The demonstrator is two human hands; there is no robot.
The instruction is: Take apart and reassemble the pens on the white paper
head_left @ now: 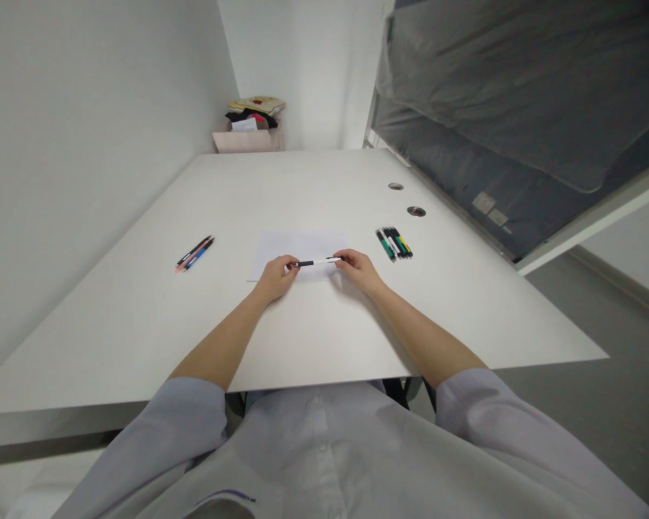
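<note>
A black and white pen is held level between my two hands, above a sheet of white paper. The fingers of my left hand pinch its dark left end. At the other end, my right hand grips the pen's black tip section between thumb and fingers. Out to the left lies a small group of pens in black, pink and blue. To the right, several pens with green, white, black and yellow parts lie side by side.
Two round metal cable holes are set in the white table at its right side. A pink box with cloth and papers stands at the far end. A dark covered panel borders the right edge; a wall runs along the left.
</note>
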